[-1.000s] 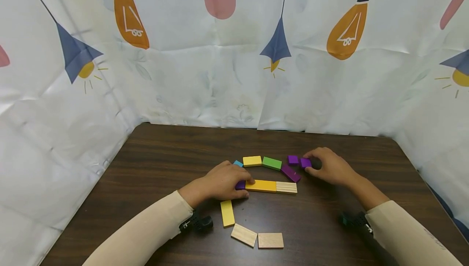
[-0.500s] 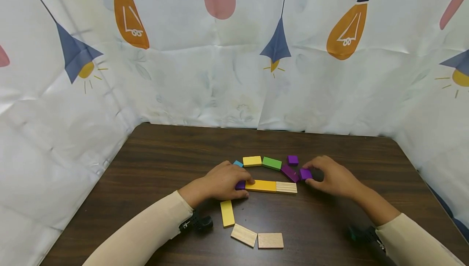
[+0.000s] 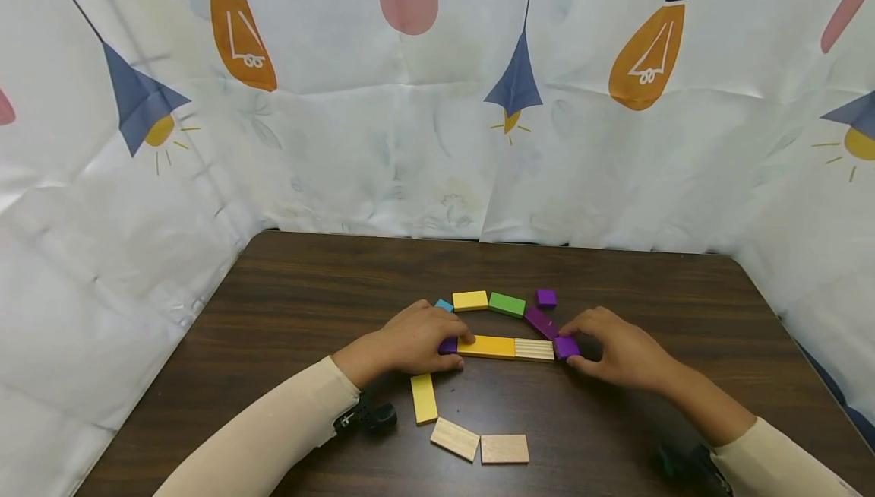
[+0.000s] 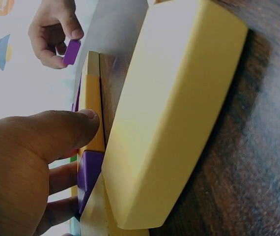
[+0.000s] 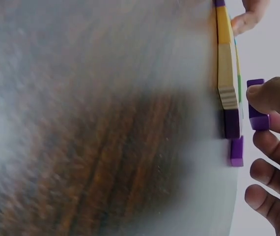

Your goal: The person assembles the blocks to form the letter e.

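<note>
In the head view my left hand (image 3: 424, 339) rests over the left end of a straight row of blocks. Its thumb and fingers lie on either side of a purple block (image 4: 92, 169), and a fingertip touches the neighbouring yellow block (image 3: 486, 346). A pale, line-marked wooden block (image 3: 534, 350) continues that row. Beyond its right end, my right hand (image 3: 618, 349) pinches a small purple block (image 5: 259, 110) between thumb and finger. Both wrist views show this small block raised off the table.
Behind the row curve blue (image 3: 444, 305), yellow (image 3: 470, 301), green (image 3: 507, 305) and dark purple (image 3: 541, 324) blocks. A loose purple block (image 3: 546, 299) lies behind them. Nearer me are a yellow block (image 3: 424, 399) and two plain wooden blocks (image 3: 455, 438). The dark table (image 3: 328, 276) meets a printed curtain.
My right hand has brought the small purple block toward me and slightly left, from beside the loose purple block to the row's right end. My left hand has stayed put.
</note>
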Demonstrator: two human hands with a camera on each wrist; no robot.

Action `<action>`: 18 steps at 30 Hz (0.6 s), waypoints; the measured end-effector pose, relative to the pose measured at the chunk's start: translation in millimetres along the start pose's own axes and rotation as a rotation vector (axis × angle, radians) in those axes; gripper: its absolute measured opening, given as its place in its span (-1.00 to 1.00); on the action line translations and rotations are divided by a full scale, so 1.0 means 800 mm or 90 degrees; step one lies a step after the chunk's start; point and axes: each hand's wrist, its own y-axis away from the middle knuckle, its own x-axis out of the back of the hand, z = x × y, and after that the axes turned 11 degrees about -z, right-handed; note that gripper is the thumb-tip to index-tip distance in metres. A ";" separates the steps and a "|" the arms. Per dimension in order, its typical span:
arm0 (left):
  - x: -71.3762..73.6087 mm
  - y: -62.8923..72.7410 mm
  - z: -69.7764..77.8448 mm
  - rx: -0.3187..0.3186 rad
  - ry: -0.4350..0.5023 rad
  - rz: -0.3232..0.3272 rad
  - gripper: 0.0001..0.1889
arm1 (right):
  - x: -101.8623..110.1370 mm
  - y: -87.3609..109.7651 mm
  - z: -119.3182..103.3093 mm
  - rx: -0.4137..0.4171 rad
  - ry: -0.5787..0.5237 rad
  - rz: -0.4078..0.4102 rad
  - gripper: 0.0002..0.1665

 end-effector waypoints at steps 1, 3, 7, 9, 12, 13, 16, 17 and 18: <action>0.000 0.000 0.000 0.000 0.000 0.001 -0.64 | -0.001 0.001 -0.001 0.004 0.000 0.000 -0.57; 0.000 0.000 0.000 0.000 -0.001 0.002 -0.64 | -0.002 0.003 -0.004 0.019 -0.001 0.000 -0.58; 0.000 0.000 0.000 0.001 -0.002 0.000 -0.64 | -0.003 0.006 -0.011 0.046 -0.006 0.002 -0.58; 0.000 0.000 0.000 0.002 -0.002 -0.001 -0.64 | -0.004 0.007 -0.014 0.058 -0.006 0.000 -0.57; 0.000 0.000 0.000 0.002 -0.001 -0.002 -0.64 | -0.005 0.009 -0.018 0.065 -0.007 -0.007 -0.55; 0.001 0.000 0.000 0.003 -0.001 -0.002 -0.64 | -0.006 0.010 -0.019 0.067 -0.008 -0.012 -0.55; 0.001 0.000 0.001 0.003 0.000 -0.003 -0.63 | -0.007 0.012 -0.023 0.070 -0.011 -0.022 -0.54; 0.001 0.000 0.001 0.002 -0.001 -0.003 -0.63 | -0.009 0.013 -0.023 0.073 -0.013 -0.024 -0.54; 0.001 0.000 0.001 0.003 -0.001 -0.003 -0.63 | -0.010 0.013 -0.024 0.078 -0.014 -0.026 -0.54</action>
